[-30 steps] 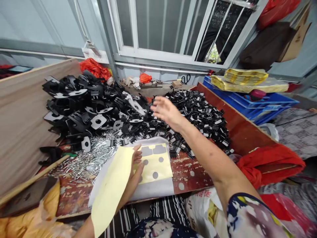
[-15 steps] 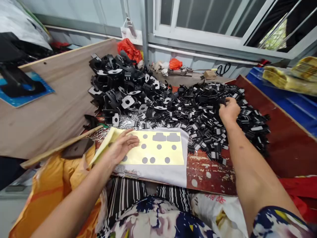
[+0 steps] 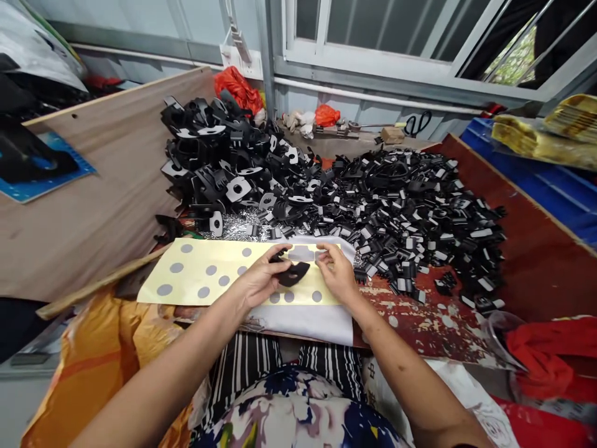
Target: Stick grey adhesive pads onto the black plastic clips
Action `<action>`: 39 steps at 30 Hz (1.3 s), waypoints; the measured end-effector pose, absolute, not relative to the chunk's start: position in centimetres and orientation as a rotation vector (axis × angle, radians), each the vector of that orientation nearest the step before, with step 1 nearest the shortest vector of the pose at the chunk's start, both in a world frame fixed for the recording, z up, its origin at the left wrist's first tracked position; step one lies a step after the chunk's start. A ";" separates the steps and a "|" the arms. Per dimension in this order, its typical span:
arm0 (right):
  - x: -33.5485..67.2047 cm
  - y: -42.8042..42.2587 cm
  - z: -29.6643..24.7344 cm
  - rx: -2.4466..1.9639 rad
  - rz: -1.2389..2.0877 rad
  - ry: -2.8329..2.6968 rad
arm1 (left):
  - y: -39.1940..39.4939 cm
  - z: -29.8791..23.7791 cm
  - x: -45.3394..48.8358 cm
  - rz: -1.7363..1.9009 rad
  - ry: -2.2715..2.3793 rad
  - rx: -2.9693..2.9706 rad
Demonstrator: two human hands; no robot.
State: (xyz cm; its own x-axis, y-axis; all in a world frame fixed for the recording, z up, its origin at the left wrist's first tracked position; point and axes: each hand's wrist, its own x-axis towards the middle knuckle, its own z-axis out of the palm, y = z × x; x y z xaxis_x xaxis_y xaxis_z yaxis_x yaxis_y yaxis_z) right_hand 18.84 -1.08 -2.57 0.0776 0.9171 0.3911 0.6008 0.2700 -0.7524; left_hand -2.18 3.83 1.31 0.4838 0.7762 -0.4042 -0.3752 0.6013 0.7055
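Observation:
My left hand [image 3: 259,277] grips a curved black plastic piece [image 3: 295,274] with a toothed edge, above a pale yellow sheet [image 3: 153,283]. The sheet carries grey round stickers and, by its right end, larger grey cut-out stickers [image 3: 301,252]. My right hand [image 3: 339,270] is there, thumb and index finger pinching at a grey sticker [image 3: 319,256] that they partly cover. Whether that sticker is lifted off the sheet I cannot tell. Under the sheet lies a white cloth [image 3: 308,323].
A big heap of black plastic pieces [image 3: 396,193], many with grey patches, spreads behind the sheet. Wooden boards [image 3: 121,168] bound the left side, a red board [image 3: 527,230] the right. Scissors [image 3: 418,124] lie at the back. A stick [image 3: 100,283] crosses the left front.
My right hand has come from the heap to the sheet's right end. My left hand has moved right and now holds a black piece. The sheet's left part now lies flatter and spread out.

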 end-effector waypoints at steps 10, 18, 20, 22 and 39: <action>18.2 0.6 -4.3 -1.570 0.439 -1.642 | 2.6 0.4 -2.0 0.861 1.013 1.546; 19.6 0.4 -4.2 -1.519 0.739 -1.457 | 4.9 -1.9 -2.6 1.087 1.000 0.885; 20.7 0.1 -3.2 -1.387 1.003 -1.556 | 6.1 -2.3 -3.1 1.100 0.941 0.753; 21.7 -0.2 -2.1 -1.183 1.305 -1.641 | 6.9 -2.4 -3.5 1.091 0.882 0.687; 18.0 -5.2 0.8 -1.275 0.715 -1.260 | -0.7 2.1 0.0 0.821 0.554 0.426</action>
State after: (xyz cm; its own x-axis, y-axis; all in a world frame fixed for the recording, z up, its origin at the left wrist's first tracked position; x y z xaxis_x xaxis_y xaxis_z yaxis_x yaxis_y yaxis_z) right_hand 18.02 -5.15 0.83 0.2388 0.9296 0.2808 0.2358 0.2250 -0.9454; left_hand 0.04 -0.66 2.08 0.5550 0.7782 -0.2941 -0.5639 0.6118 0.5547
